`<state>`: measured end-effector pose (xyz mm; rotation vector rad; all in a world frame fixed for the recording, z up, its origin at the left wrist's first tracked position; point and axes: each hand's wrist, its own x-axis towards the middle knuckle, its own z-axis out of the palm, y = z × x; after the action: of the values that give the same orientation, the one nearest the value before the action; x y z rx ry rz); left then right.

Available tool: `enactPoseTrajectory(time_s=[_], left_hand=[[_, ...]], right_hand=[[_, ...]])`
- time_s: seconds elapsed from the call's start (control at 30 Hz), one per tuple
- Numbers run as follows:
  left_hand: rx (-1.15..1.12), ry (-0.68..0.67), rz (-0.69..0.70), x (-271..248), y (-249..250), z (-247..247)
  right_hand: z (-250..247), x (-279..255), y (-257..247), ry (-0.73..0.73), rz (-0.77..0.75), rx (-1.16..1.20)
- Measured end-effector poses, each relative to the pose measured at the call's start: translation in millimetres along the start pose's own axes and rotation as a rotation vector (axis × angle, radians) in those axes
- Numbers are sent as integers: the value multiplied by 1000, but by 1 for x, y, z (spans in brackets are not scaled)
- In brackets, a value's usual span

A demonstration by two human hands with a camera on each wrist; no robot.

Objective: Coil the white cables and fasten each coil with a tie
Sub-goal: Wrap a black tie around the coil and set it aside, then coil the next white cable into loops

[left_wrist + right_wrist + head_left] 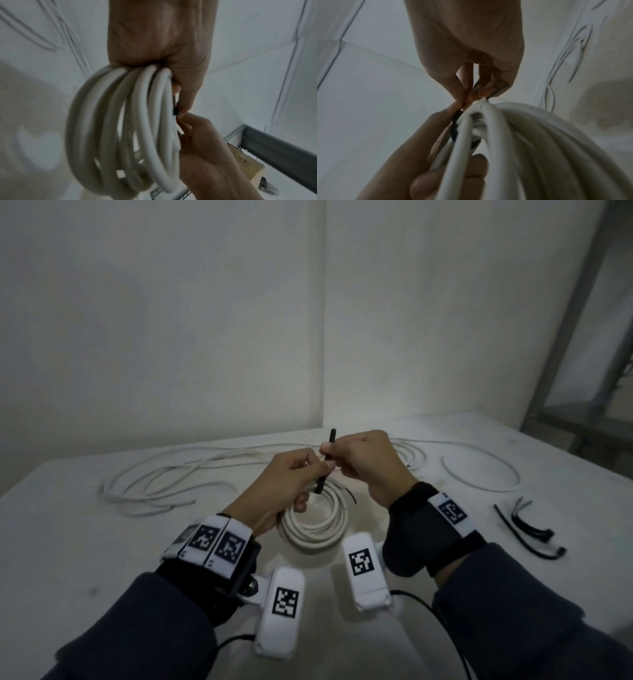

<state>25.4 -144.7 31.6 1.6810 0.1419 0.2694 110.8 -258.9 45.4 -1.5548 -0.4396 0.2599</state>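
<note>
White coil (313, 522) is our landmark, held above the table (85, 549). Left of it, our left hand (287, 474) grips the bundled turns; we keep them tight. At its top, our right hand (363, 460) pinches the black tie (325, 463); we pull it straight. Behind lie loose cables (164, 477) and the wall; right lie spare ties (527, 529).
</note>
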Motion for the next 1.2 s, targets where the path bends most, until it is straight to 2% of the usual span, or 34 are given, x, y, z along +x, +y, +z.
enactPoseTrajectory(time_s=[0.13, 0.33, 0.43, 0.5, 0.57, 0.63, 0.7, 0.77, 0.8, 0.87, 0.9, 0.93, 0.97, 1.1, 1.13, 1.2], left_hand=[[-47, -60, -3, 27, 3, 29], [-272, -90, -64, 90, 5, 84], [-347, -42, -67, 127, 3, 105], [-357, -32, -88, 149, -3, 117], [-357, -46, -106, 169, -10, 132], [-294, -54, -108, 189, -17, 150], [-136, -57, -103, 208, -27, 167], [28, -131, -92, 223, -39, 183], [138, -233, -70, 230, -47, 191], [592, -549, 4, 235, -60, 202], [810, -668, 47, 235, -64, 205], [953, -727, 91, 235, -65, 206], [1020, -737, 123, 235, -63, 205], [1058, -640, 236, 239, -58, 184], [1026, -612, 272, 238, -57, 174], [830, -453, 354, 231, -50, 151]], right_hand=[[-45, 12, 1, -85, 59, 44], [-102, 39, 6, -47, 122, -22], [-129, 46, 13, -163, 194, -81], [-147, 50, 19, -243, 177, -110], [-164, 61, 26, -238, 145, -154], [-182, 74, 32, -190, 125, -224], [-202, 86, 38, -100, 148, -282], [-226, 98, 46, 106, 205, -229], [-239, 104, 49, 241, 223, -151], [-263, 115, 56, 489, 227, 22], [-272, 122, 61, 571, 223, 94], [-280, 128, 66, 623, 230, 147], [-287, 136, 72, 647, 245, 196], [-301, 166, 88, 623, 291, 282], [-301, 172, 90, 614, 296, 259], [-300, 183, 91, 658, 293, 187]])
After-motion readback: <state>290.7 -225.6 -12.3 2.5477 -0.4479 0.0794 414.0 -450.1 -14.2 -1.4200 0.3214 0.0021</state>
